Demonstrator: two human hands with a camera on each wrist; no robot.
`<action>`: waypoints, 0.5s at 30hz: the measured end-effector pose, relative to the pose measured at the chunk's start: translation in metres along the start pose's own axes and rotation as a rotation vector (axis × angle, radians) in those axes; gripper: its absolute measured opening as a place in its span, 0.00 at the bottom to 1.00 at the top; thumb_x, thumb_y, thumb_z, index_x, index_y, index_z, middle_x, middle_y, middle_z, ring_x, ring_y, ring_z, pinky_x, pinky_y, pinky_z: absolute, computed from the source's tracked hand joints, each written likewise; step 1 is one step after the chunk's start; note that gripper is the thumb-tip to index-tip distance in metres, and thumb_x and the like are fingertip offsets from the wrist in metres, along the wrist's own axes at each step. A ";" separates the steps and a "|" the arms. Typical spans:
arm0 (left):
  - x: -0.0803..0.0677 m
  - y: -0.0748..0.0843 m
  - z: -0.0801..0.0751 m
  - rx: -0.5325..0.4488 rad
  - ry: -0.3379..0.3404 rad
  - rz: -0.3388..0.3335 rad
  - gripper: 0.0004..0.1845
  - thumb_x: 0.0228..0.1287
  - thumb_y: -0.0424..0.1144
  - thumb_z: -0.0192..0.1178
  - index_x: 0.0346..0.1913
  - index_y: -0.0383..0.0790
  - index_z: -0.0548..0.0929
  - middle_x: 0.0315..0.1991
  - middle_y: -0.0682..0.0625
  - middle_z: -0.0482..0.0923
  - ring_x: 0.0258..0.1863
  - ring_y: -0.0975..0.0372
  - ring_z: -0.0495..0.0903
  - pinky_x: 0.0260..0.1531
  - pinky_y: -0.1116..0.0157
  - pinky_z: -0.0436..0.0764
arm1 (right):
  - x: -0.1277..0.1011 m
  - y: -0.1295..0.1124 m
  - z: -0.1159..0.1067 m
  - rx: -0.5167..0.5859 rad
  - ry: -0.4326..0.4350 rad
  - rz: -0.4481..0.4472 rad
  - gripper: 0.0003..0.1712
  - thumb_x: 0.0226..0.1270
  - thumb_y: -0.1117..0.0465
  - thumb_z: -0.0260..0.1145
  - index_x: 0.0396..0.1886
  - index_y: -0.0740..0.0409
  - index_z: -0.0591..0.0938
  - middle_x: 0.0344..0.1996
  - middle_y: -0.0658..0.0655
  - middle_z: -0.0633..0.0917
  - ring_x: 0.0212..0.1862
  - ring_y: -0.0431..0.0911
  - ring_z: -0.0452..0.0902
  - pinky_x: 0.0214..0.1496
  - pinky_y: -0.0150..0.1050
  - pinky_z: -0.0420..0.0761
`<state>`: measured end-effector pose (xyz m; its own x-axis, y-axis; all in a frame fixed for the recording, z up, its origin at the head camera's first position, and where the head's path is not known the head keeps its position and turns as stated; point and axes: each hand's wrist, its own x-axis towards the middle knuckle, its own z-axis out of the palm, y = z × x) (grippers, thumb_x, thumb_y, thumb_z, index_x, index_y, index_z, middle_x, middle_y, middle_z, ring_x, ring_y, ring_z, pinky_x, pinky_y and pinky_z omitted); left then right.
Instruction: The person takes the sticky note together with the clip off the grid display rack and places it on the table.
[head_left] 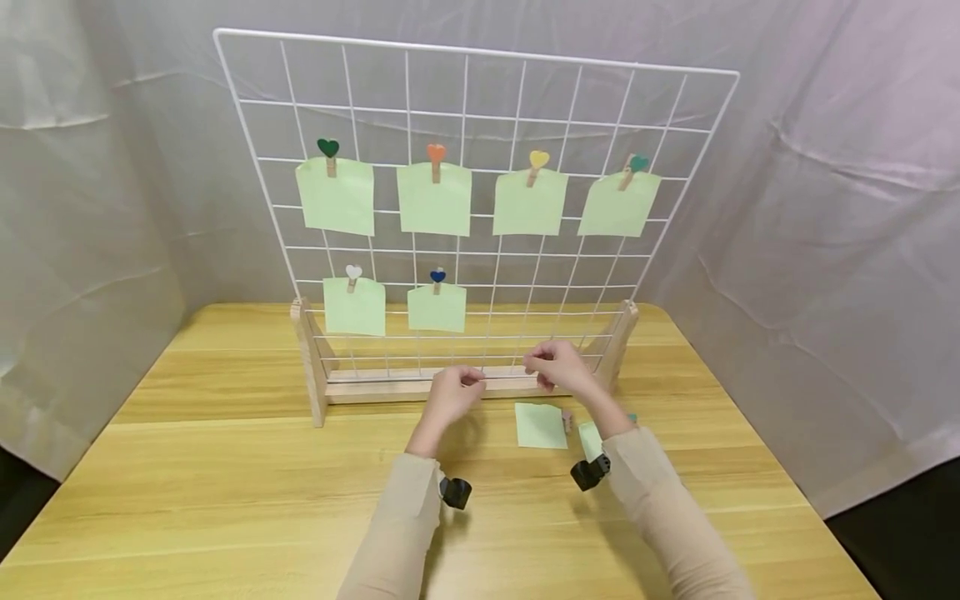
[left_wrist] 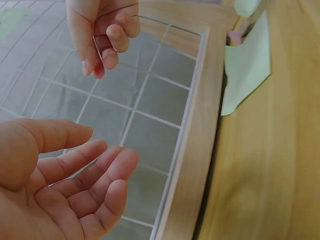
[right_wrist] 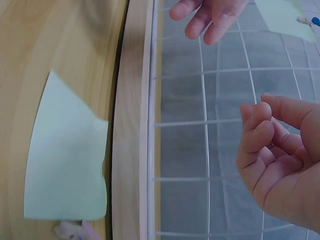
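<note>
A loose green paper note (head_left: 541, 426) lies flat on the wooden table (head_left: 225, 467), just in front of the wooden base rail (head_left: 390, 388) of the white wire grid (head_left: 480, 208). At the note's right edge sits a small pink clip (head_left: 567, 419), and a second green note (head_left: 590, 439) lies just beyond that, partly hidden by the right forearm.

The right hand (head_left: 557, 367) hovers above and slightly behind the loose note, close to the grid's lower wires; its fingers (right_wrist: 260, 135) are curled inward toward the thumb and nothing can be seen between them. The left hand (head_left: 450, 395) hangs to the left of the note, also in front of the rail, fingers (left_wrist: 95, 170) relaxed, lightly bent and holding nothing.

Higher on the grid, six green notes hang from heart-topped wooden clips: four in an upper row (head_left: 435, 198), two in a lower row (head_left: 355, 306) toward the left.
</note>
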<state>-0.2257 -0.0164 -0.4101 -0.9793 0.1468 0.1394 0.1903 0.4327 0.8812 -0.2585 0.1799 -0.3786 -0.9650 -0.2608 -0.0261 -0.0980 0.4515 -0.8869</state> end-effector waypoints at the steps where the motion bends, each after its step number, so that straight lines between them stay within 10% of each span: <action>1: 0.000 0.000 -0.002 -0.004 0.009 0.000 0.08 0.58 0.32 0.56 0.38 0.30 0.81 0.30 0.45 0.79 0.27 0.59 0.77 0.25 0.68 0.76 | 0.001 -0.002 0.001 -0.006 0.003 -0.006 0.13 0.62 0.64 0.59 0.36 0.73 0.77 0.24 0.63 0.79 0.15 0.40 0.68 0.16 0.29 0.70; 15: 0.000 0.005 -0.025 -0.070 0.065 -0.034 0.10 0.59 0.32 0.54 0.40 0.29 0.79 0.27 0.46 0.78 0.27 0.53 0.79 0.23 0.68 0.76 | 0.010 -0.032 0.012 0.027 0.086 -0.126 0.10 0.60 0.65 0.60 0.36 0.70 0.79 0.23 0.63 0.78 0.16 0.42 0.70 0.17 0.30 0.73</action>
<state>-0.2266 -0.0363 -0.3941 -0.9879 0.0740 0.1364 0.1542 0.3728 0.9150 -0.2625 0.1524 -0.3561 -0.9630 -0.2389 0.1247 -0.2139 0.3961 -0.8930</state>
